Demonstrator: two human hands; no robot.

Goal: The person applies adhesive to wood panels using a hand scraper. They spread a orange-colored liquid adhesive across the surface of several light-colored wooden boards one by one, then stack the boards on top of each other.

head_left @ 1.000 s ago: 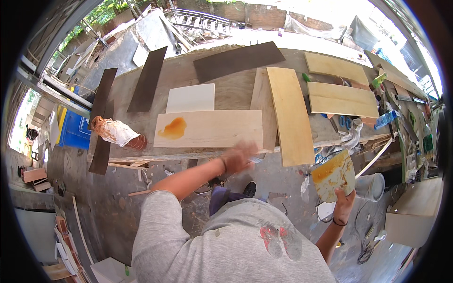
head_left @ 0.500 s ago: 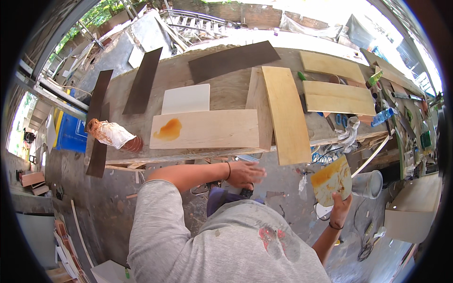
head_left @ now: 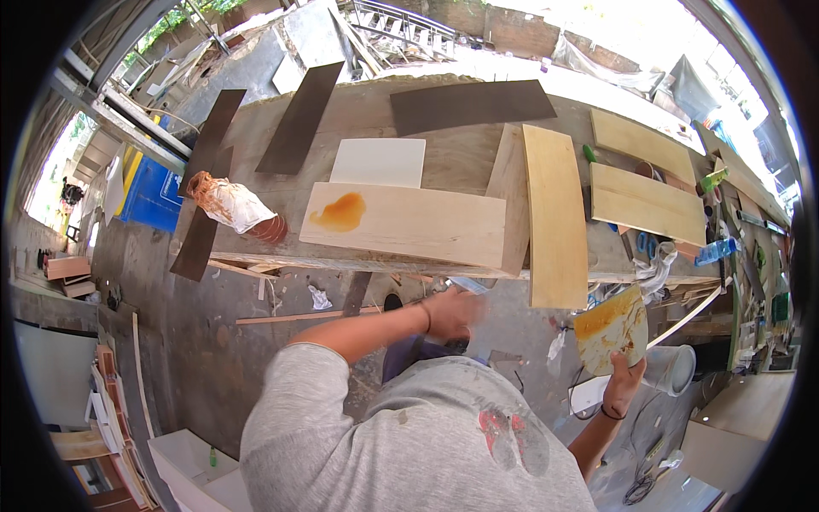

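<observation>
My right hand (head_left: 624,386) grips the lower edge of a pale flat board with a rounded side (head_left: 616,331), its face smeared with yellow-orange paste. My left hand (head_left: 452,314) is in front of my body, just off the bench's near edge. Motion smears its fingers, so I cannot make out their pose. On the bench ahead lies a pale wooden board (head_left: 435,224) bearing an orange-yellow puddle (head_left: 341,212). To its left rests a white wrapped container (head_left: 232,206) with reddish-brown stains, lying on its side.
The workbench (head_left: 461,156) carries dark strips (head_left: 300,119), a white panel (head_left: 380,162) and yellowish boards (head_left: 556,213), one jutting over the near edge. A plastic bottle (head_left: 717,251) and crumpled plastic (head_left: 655,269) lie at right. A grey bucket (head_left: 671,371) stands beside my right hand.
The view has turned, so the bench appears further right and tilted. My left hand has moved slightly and is blurred. My right hand still holds the smeared board.
</observation>
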